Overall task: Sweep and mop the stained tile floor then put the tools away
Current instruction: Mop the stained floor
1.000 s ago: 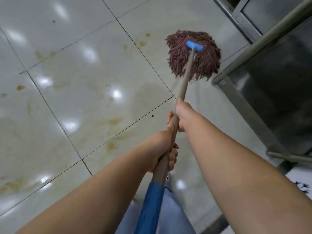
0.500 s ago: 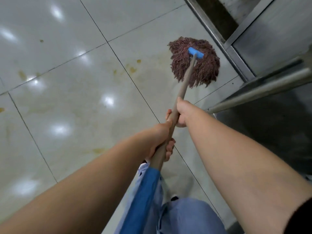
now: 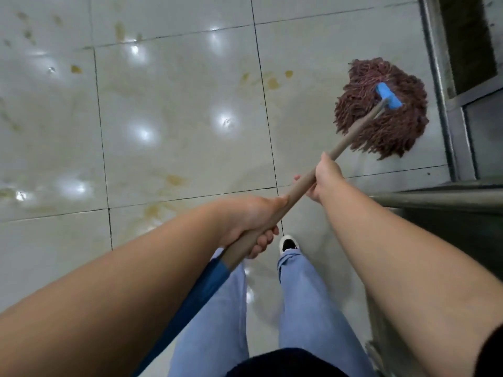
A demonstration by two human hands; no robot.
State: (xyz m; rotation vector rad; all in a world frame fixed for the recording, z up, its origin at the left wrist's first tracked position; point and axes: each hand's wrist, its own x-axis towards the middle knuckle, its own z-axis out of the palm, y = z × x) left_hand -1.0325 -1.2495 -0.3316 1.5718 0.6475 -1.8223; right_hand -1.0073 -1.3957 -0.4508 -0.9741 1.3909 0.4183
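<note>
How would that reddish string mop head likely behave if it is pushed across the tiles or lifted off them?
The mop head is a splayed mass of loose cords, so it would probably drag and flatten when pushed rather than roll. Lifted, the cords would likely hang limp. The tile floor around it looks glossy and wet, so the head may be soaked and heavy; both hands, left hand and right hand, grip the handle.

The glossy pale tile floor, crossed by dark grout lines, bears yellow-brown stains; a reddish-brown string mop head rests on it.

Bare forearms, light-blue jeans, dark top, white-and-black shoe.
</note>
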